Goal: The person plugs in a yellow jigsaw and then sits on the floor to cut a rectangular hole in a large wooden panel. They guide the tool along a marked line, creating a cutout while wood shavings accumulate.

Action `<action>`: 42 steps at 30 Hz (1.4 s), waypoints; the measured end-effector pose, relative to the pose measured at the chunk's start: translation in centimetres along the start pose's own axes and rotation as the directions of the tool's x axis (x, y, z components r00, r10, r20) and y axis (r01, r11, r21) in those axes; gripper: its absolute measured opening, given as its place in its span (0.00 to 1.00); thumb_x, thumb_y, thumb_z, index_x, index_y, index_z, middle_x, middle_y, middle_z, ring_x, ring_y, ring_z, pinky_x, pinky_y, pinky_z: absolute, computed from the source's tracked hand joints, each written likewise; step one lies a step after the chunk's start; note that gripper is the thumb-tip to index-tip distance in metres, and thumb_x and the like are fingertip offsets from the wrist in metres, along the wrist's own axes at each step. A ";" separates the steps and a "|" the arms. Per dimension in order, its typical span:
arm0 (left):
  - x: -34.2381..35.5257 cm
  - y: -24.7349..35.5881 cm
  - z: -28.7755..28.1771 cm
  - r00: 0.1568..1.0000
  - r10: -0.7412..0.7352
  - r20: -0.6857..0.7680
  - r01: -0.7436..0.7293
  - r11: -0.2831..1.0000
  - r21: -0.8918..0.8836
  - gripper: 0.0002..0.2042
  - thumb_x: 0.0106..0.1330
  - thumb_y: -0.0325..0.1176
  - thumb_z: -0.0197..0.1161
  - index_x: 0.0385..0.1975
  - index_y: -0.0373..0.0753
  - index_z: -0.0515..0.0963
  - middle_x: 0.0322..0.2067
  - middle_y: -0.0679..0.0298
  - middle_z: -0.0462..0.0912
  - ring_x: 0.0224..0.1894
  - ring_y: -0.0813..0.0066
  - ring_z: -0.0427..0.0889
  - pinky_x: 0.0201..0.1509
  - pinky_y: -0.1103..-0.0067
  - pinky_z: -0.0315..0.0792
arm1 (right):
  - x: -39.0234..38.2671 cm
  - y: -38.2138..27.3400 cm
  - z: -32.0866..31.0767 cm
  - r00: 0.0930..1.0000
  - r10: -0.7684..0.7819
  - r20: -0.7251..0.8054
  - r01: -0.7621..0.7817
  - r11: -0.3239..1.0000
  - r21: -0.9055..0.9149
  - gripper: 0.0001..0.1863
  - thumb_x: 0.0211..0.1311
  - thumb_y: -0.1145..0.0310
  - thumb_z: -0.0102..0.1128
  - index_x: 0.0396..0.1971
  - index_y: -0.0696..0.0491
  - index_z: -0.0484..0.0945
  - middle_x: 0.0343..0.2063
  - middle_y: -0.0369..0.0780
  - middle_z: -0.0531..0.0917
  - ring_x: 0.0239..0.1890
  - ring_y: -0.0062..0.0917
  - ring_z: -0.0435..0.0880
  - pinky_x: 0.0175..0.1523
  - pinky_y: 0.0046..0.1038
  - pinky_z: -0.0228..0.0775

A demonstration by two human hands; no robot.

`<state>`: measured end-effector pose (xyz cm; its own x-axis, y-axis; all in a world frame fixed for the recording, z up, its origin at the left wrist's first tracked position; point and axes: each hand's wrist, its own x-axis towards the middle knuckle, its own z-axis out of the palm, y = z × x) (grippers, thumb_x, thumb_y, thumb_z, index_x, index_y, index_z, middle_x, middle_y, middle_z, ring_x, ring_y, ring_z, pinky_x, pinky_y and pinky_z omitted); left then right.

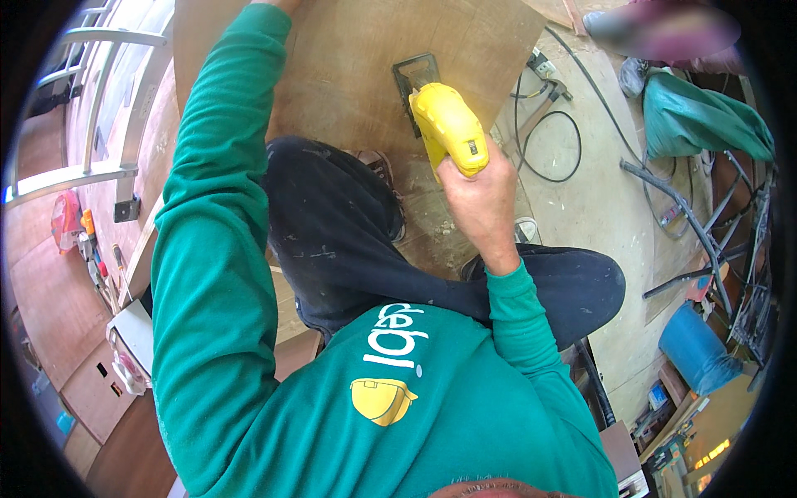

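Observation:
My right hand (481, 191) is wrapped round the rear handle of a yellow jigsaw (446, 116). The saw's dark, open-framed base plate (407, 91) rests on a large brown plywood sheet (340, 75), near the edge closest to me. Its blade cannot be made out from above. My left arm stretches forward over the sheet's left side. Only a strip of skin at the wrist of my left hand (281, 4) shows at the top edge; the fingers are out of the picture.
Right of the sheet lie a claw hammer (544, 112), a socket strip (541, 65) and a looped black cable (573, 141). Farther right are a green cloth (697, 116), a metal frame (685, 212) and a blue bucket (697, 344). An aluminium ladder (137, 116) and hand tools (100, 261) are on the left.

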<state>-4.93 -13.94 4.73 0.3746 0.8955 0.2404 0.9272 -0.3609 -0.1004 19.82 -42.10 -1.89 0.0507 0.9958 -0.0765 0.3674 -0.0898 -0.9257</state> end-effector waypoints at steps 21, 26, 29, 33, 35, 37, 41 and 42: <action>0.3 -0.5 0.6 0.998 0.034 -0.043 -0.032 0.999 0.041 0.35 0.79 0.62 0.53 0.23 0.35 0.89 0.26 0.45 0.89 0.30 0.44 0.90 0.41 0.54 0.81 | -4.2 2.2 -1.2 0.996 0.089 -0.022 -0.088 0.995 0.053 0.12 0.60 0.74 0.71 0.42 0.61 0.83 0.33 0.54 0.89 0.39 0.51 0.92 0.42 0.42 0.82; 0.3 -0.1 1.0 0.997 0.018 -0.078 -0.018 1.000 -0.003 0.35 0.78 0.62 0.54 0.22 0.35 0.88 0.24 0.46 0.88 0.30 0.45 0.89 0.40 0.54 0.81 | -3.9 2.7 -0.6 0.995 0.096 -0.033 -0.094 0.995 0.044 0.12 0.59 0.75 0.71 0.41 0.61 0.82 0.32 0.54 0.88 0.39 0.53 0.91 0.42 0.44 0.82; 0.1 0.3 0.5 0.997 0.022 -0.068 -0.022 1.000 0.003 0.35 0.78 0.62 0.54 0.22 0.35 0.88 0.24 0.46 0.88 0.30 0.45 0.89 0.40 0.54 0.81 | -3.7 2.6 -0.4 0.994 0.107 -0.031 -0.104 0.992 0.068 0.11 0.60 0.74 0.70 0.41 0.61 0.82 0.32 0.55 0.88 0.39 0.53 0.91 0.42 0.44 0.81; 0.3 -0.1 0.6 1.000 -0.006 -0.030 0.006 1.000 0.006 0.35 0.78 0.62 0.54 0.23 0.35 0.89 0.25 0.46 0.88 0.30 0.45 0.90 0.40 0.54 0.81 | -3.5 2.2 -0.1 0.995 0.096 -0.042 -0.094 0.994 0.049 0.11 0.60 0.75 0.70 0.40 0.61 0.82 0.32 0.55 0.88 0.38 0.53 0.91 0.42 0.44 0.81; 0.2 0.1 0.4 0.999 -0.002 -0.034 0.002 1.000 -0.013 0.35 0.78 0.62 0.54 0.23 0.36 0.89 0.25 0.46 0.88 0.30 0.45 0.90 0.41 0.54 0.81 | -3.3 1.9 0.0 0.993 0.105 -0.051 -0.102 0.993 0.057 0.10 0.60 0.75 0.70 0.40 0.61 0.82 0.31 0.55 0.88 0.38 0.53 0.91 0.41 0.44 0.81; 0.2 0.0 0.4 0.999 -0.002 -0.040 0.001 1.000 -0.029 0.35 0.78 0.62 0.54 0.23 0.36 0.89 0.25 0.46 0.88 0.30 0.45 0.90 0.41 0.54 0.81 | -3.2 1.9 0.1 0.992 0.115 -0.052 -0.112 0.992 0.063 0.10 0.60 0.75 0.70 0.40 0.62 0.82 0.31 0.55 0.88 0.37 0.53 0.91 0.41 0.43 0.81; 0.1 0.1 0.3 0.999 -0.023 -0.029 0.022 0.999 -0.028 0.35 0.78 0.63 0.54 0.24 0.36 0.90 0.25 0.47 0.89 0.31 0.46 0.90 0.42 0.55 0.81 | -2.9 1.8 0.1 0.990 0.138 -0.040 -0.135 0.988 0.074 0.10 0.59 0.75 0.70 0.39 0.62 0.82 0.30 0.54 0.88 0.35 0.49 0.92 0.40 0.41 0.81; 0.1 0.1 0.3 0.999 -0.031 -0.020 0.031 0.999 -0.020 0.35 0.78 0.63 0.54 0.24 0.36 0.90 0.25 0.47 0.89 0.31 0.46 0.90 0.42 0.55 0.81 | -2.9 1.7 0.1 0.989 0.143 -0.038 -0.139 0.987 0.078 0.11 0.59 0.75 0.70 0.39 0.62 0.82 0.30 0.54 0.88 0.35 0.48 0.92 0.40 0.41 0.81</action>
<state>-4.76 -13.83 4.48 0.3457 0.9009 0.2626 0.9381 -0.3385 -0.0738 20.19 -45.14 -3.26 0.1375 0.9714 -0.1937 0.2835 -0.2260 -0.9320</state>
